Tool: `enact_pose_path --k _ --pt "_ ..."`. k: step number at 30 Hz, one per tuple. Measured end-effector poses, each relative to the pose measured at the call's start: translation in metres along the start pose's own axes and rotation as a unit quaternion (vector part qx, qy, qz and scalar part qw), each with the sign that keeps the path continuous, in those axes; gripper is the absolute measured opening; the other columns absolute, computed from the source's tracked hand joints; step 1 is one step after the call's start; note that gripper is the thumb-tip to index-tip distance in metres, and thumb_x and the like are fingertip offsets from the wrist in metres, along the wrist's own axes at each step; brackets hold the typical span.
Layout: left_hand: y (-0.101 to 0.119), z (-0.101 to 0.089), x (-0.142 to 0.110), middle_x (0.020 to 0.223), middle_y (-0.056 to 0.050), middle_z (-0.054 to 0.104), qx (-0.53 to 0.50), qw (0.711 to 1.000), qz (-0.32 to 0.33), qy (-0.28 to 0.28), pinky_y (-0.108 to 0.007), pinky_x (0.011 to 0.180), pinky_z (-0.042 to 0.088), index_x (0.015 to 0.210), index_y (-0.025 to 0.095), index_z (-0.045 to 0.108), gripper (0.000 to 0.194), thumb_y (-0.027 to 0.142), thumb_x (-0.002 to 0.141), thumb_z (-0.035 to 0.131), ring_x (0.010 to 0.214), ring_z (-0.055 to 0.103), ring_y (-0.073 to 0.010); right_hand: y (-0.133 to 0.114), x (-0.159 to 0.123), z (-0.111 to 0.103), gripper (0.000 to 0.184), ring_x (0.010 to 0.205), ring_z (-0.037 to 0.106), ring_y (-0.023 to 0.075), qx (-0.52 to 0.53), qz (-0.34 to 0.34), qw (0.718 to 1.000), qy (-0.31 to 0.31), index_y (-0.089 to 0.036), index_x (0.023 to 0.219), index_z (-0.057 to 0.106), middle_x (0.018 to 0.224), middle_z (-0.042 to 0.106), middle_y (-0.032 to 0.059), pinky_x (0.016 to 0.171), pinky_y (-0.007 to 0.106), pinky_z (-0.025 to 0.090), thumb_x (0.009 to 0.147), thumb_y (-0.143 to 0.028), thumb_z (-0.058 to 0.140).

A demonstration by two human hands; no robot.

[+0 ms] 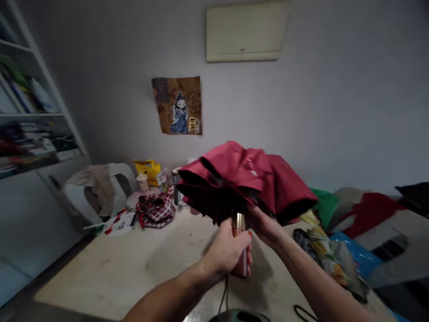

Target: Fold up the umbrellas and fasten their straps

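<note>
A red folding umbrella (234,170) with a black underside is held over the table, its canopy loose and partly spread. My left hand (231,246) is closed around its brown handle (240,266), below a gold-coloured collar (239,221). A cord hangs from the handle's lower end. My right hand (263,223) reaches up under the canopy beside the shaft. Folds of fabric hide its fingers, so their grip cannot be made out.
On the pale table (181,255), a checked cloth bag (161,210), a round fan (120,222) and a yellow packet (147,171) lie at the left. Plastic bags and fabrics (328,255) crowd the right. A white chair (80,199) stands behind the left edge. A dark-green object (239,315) sits at the front.
</note>
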State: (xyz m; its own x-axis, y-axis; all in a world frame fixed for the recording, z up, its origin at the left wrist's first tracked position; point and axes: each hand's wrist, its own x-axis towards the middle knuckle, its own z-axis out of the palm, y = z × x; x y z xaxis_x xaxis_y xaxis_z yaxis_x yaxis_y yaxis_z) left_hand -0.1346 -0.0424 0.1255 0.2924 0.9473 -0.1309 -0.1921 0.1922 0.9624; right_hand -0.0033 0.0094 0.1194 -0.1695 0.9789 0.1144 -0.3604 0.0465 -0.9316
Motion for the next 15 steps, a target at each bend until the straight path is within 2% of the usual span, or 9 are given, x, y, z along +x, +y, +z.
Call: enact_pose_path --k 2,4,7,9,10,12,14,15 --pt "0.000 0.011 0.007 0.055 0.005 0.053 0.013 1.000 0.004 -0.009 -0.022 0.033 0.043 0.084 0.021 0.042 0.027 0.026 0.067 0.062 0.039 0.049 -0.0108 -0.008 0.014 0.001 0.041 0.081 0.064 0.0198 0.043 -0.035 0.996 0.066 -0.018 0.078 0.064 0.083 0.069 0.0021 0.072 0.031 0.052 0.049 -0.034 0.087" --pt "0.009 0.017 0.016 0.056 0.005 0.054 -0.018 0.999 0.021 -0.028 -0.022 0.034 0.044 0.083 0.020 0.043 0.026 0.030 0.067 0.063 0.039 0.050 -0.0102 -0.018 0.026 -0.001 0.042 0.076 0.063 0.0169 0.082 -0.065 0.988 0.110 -0.018 0.078 0.063 0.079 0.068 -0.0011 0.070 0.029 0.052 0.046 -0.026 0.088" --pt "0.034 0.021 0.037 0.051 0.002 0.053 -0.044 0.996 0.029 -0.077 -0.022 0.035 0.043 0.075 0.016 0.047 0.023 0.035 0.070 0.060 0.036 0.050 -0.0107 -0.038 0.043 0.000 0.048 0.072 0.062 0.0155 0.136 -0.127 0.971 0.151 -0.019 0.082 0.059 0.080 0.068 -0.0026 0.063 0.028 0.052 0.046 -0.026 0.089" --pt "0.050 0.022 0.057 0.052 0.001 0.053 -0.065 0.992 0.054 -0.093 -0.022 0.037 0.042 0.072 0.015 0.049 0.021 0.032 0.071 0.060 0.037 0.049 -0.0098 -0.051 0.052 0.005 0.049 0.062 0.058 0.0142 0.131 -0.128 0.968 0.172 -0.018 0.079 0.056 0.071 0.065 -0.0021 0.053 0.026 0.048 0.047 -0.035 0.089" --pt "0.057 0.023 0.067 0.055 0.001 0.055 -0.068 0.991 0.075 -0.088 -0.023 0.038 0.043 0.074 0.015 0.050 0.019 0.031 0.072 0.061 0.039 0.050 -0.0102 -0.057 0.054 0.009 0.049 0.054 0.054 0.0129 0.107 -0.106 0.974 0.172 -0.018 0.075 0.054 0.062 0.061 -0.0027 0.047 0.025 0.044 0.049 -0.042 0.087" --pt "0.064 0.022 0.087 0.058 0.001 0.056 -0.037 0.990 0.137 -0.029 -0.023 0.043 0.043 0.074 0.016 0.048 0.019 0.028 0.074 0.063 0.043 0.051 -0.0101 -0.062 0.054 0.016 0.051 0.045 0.046 0.0097 0.048 -0.065 0.986 0.148 -0.018 0.071 0.051 0.052 0.051 -0.0053 0.041 0.023 0.037 0.052 -0.051 0.084" --pt "0.066 0.018 0.101 0.059 0.003 0.055 0.007 0.977 0.210 0.034 -0.020 0.050 0.041 0.072 0.015 0.050 0.022 0.024 0.070 0.071 0.050 0.050 -0.0082 -0.061 0.046 0.023 0.053 0.049 0.049 0.0091 0.008 -0.050 0.994 0.093 -0.017 0.076 0.051 0.056 0.053 -0.0051 0.044 0.021 0.038 0.054 -0.054 0.083" --pt "0.065 0.016 0.106 0.061 0.004 0.056 0.020 0.969 0.241 0.045 -0.019 0.054 0.041 0.072 0.015 0.053 0.023 0.022 0.068 0.074 0.054 0.051 -0.0077 -0.059 0.040 0.025 0.055 0.055 0.053 0.0098 -0.001 -0.047 0.997 0.067 -0.017 0.083 0.052 0.063 0.057 -0.0039 0.048 0.021 0.041 0.055 -0.054 0.082"
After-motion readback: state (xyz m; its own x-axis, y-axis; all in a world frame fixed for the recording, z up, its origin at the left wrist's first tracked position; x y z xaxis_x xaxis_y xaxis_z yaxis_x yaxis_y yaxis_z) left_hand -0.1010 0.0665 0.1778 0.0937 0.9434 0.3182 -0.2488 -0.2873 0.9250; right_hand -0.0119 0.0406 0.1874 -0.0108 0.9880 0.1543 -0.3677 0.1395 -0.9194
